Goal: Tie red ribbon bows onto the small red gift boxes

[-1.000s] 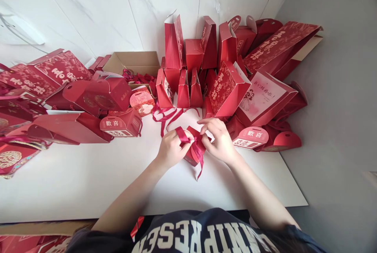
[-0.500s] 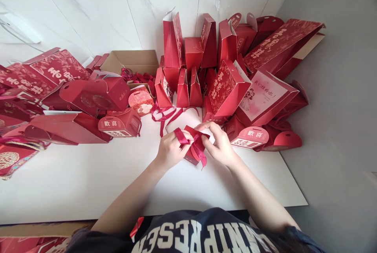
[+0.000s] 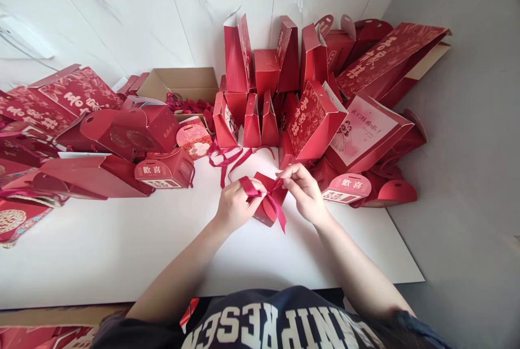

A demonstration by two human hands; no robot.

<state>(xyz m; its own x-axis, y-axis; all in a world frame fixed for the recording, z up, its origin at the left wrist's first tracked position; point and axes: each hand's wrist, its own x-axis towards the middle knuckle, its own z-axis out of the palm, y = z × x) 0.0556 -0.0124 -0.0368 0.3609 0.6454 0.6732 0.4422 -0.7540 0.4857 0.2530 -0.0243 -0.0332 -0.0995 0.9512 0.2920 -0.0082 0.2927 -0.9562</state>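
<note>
A small red gift box (image 3: pixel 266 217) rests on the white table between my hands. Dark red ribbon (image 3: pixel 277 209) crosses its top, and one tail hangs over the side facing me. My left hand (image 3: pixel 235 202) pinches a loop of that ribbon at the box's left side. At the upper right of the box, my right hand (image 3: pixel 303 191) pinches another part of the ribbon between thumb and fingertips. Where the two parts meet, the ribbon looks gathered, but fingers partly cover the spot.
Loose ribbon (image 3: pixel 231 160) lies just beyond the box. A cardboard carton (image 3: pixel 190 79) holds more ribbon. Red gift boxes (image 3: pixel 311 121) crowd the back and right; others (image 3: pixel 164 169) stand at left. The white table (image 3: pixel 162 240) ends near my body, and a grey wall (image 3: pixel 459 175) borders the right.
My right hand has closed its fingers on the ribbon and drawn it up and to the right. The hanging tail has straightened out. My left hand keeps its pinch.
</note>
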